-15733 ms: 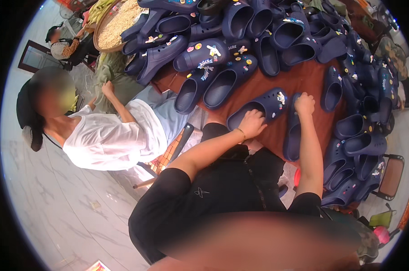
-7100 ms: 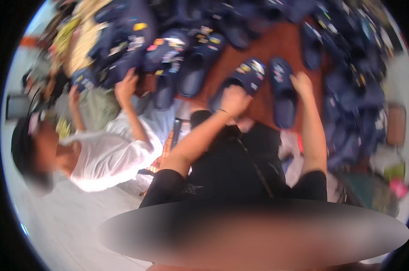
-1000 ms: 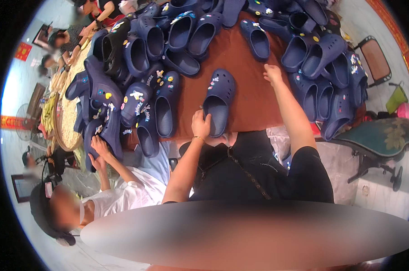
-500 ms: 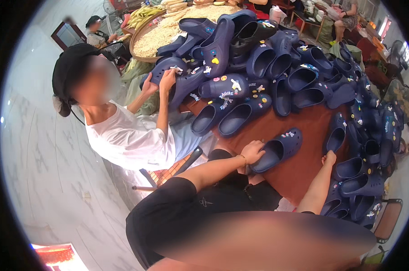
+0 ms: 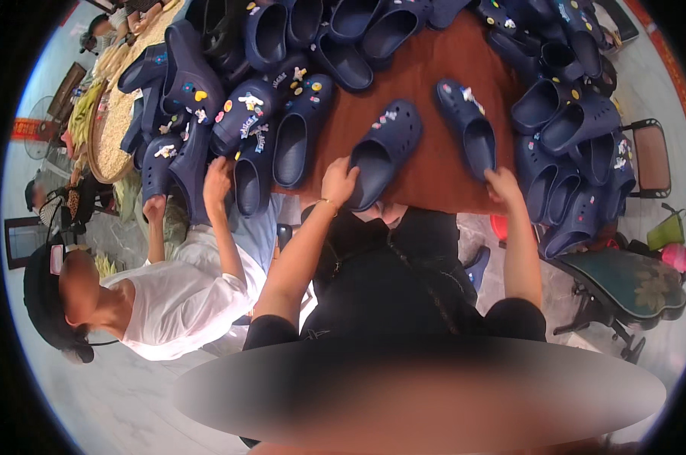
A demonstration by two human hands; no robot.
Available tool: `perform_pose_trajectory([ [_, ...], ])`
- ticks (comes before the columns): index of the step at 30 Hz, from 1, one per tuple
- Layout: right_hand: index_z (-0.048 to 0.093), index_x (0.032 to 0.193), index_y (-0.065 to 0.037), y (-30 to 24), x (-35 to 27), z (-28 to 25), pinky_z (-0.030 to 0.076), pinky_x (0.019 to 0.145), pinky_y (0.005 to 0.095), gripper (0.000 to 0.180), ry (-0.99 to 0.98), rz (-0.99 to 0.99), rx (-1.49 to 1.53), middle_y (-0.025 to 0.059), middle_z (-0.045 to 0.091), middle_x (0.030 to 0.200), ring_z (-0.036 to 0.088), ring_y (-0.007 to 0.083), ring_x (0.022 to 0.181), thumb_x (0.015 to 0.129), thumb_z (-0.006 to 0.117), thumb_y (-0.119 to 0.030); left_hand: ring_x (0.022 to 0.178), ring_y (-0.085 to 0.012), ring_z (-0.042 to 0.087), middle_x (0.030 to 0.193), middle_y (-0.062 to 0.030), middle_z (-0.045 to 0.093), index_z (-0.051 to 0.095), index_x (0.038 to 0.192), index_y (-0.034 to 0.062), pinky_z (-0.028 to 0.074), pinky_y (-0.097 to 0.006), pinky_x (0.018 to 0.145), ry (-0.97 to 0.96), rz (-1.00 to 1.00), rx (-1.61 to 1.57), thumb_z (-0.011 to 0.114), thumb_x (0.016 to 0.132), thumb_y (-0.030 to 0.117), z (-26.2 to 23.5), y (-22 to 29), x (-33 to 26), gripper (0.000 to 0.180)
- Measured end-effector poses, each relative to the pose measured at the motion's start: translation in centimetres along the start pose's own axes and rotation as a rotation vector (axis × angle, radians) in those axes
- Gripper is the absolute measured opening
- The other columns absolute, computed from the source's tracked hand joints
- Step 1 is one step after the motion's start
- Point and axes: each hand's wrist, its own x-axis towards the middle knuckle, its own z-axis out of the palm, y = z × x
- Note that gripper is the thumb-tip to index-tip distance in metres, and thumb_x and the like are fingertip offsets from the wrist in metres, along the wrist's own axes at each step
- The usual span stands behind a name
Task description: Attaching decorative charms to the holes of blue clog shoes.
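Two navy clogs with small charms lie on the red-brown table in front of me. My left hand grips the heel of the left clog. My right hand holds the heel end of the right clog. Both clogs lie with their openings up and toes pointing away from me. Heaps of similar navy clogs ring the table.
A person in a white shirt and black cap sits at my left, both hands on clogs at the table's edge. A flat woven basket stands far left. A dark chair with a patterned seat stands at the right.
The view has swung round, so the table sits higher and more centred. My right hand now holds a second clog on the open table; my left hand stays on its clog.
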Motion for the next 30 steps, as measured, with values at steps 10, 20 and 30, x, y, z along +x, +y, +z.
perform_pose_trajectory([
  [10, 0.059, 0.098, 0.004, -3.7, 5.2, -2.5, 0.046, 0.078, 0.0312, 0.044, 0.515, -0.408, -0.01, 0.0157, 0.064, 0.092, 0.06, 0.0237, 0.086, 0.081, 0.059, -0.035, 0.088, -0.0288, 0.054, 0.091, -0.0149, 0.054, 0.054, 0.099, 0.0014, 0.044, -0.033, 0.078, 0.384, 0.029, -0.074, 0.058, 0.076, 0.006, -0.9, 3.4, -1.4, 0.023],
  [20, 0.06, 0.099, 0.009, -8.8, 13.3, -0.4, 0.045, 0.077, 0.0336, 0.048, 0.203, -0.326, -0.075, 0.0182, 0.063, 0.093, 0.06, 0.024, 0.087, 0.079, 0.06, -0.034, 0.096, -0.034, 0.05, 0.102, -0.0165, 0.055, 0.057, 0.099, 0.0008, 0.04, -0.041, 0.084, -0.009, 0.145, 0.0, 0.057, 0.079, 0.031, 2.8, 3.3, -2.8, 0.036],
  [30, 0.064, 0.086, 0.007, -10.2, 12.3, -1.1, 0.046, 0.052, 0.0343, 0.03, -0.015, -0.232, -0.231, 0.0126, 0.061, 0.067, 0.059, 0.0221, 0.057, 0.078, 0.059, -0.022, 0.097, -0.0305, 0.049, 0.104, -0.0113, 0.055, 0.059, 0.096, 0.0025, 0.039, -0.04, 0.082, -0.071, 0.097, 0.039, 0.052, 0.082, 0.029, 2.5, 3.9, -3.2, 0.03],
])
